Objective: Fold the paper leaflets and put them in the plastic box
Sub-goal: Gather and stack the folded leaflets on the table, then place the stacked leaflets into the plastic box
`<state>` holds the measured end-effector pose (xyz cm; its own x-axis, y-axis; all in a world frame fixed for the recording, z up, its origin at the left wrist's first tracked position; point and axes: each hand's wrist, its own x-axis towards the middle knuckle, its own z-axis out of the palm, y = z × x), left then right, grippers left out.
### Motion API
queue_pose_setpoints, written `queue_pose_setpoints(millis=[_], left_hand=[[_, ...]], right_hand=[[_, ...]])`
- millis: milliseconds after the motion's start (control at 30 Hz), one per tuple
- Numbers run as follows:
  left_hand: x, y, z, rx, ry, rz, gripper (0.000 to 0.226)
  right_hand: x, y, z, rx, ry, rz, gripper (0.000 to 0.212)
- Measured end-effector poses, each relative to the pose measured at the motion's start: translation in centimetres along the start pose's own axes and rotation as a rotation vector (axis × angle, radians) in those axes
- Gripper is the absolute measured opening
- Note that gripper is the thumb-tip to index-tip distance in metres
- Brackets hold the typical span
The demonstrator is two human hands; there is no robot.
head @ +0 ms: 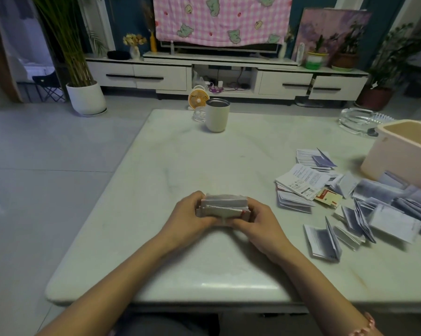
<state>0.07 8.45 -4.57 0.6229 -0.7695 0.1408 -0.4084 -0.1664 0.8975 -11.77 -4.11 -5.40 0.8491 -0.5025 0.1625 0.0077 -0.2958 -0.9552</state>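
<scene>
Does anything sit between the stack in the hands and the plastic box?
Only the loose leaflets, scattered on the table between the stack held by the left hand and right hand and the box; some reach the box's near wall. They lie low, so a lifted carry likely clears them. The box's top is open.

The pale marble counter (180, 166) carries a beige cup (216, 116) near its far edge, with a small clear glass (199, 115) just beside it. A glass ashtray (357, 121) sits toward the far right corner, and a plastic box (393, 161) stands at the right edge. Loose paper leaflets (301, 181) lie scattered beside the box along the right side.
</scene>
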Motion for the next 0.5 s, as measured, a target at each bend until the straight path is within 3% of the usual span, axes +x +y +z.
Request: queue_pose_setpoints(millis=[200, 300, 400, 500], left_hand=[[0.9, 3.0, 0.2, -0.18, -0.136, -0.017, 0.046], [1.3, 4.7, 1.0, -0.268, -0.206, -0.025, 0.036], [1.8, 6.7, 2.8, -0.313, -0.231, -0.061, 0.027], [2.9, 9.4, 5.0, -0.337, -0.27, -0.093, 0.026]], right_hand=[[0.2, -2.6, -2.5, -0.043, 0.054, 0.072, 0.029], [-0.4, -4.6, -5.1, -0.269, 0.025, 0.041, 0.028], [-0.9, -6.2, -9.3, -0.465, 0.159, -0.02, 0.036], [-0.8, -7.2, -15.5, -0.824, 0.411, -0.062, 0.046]])
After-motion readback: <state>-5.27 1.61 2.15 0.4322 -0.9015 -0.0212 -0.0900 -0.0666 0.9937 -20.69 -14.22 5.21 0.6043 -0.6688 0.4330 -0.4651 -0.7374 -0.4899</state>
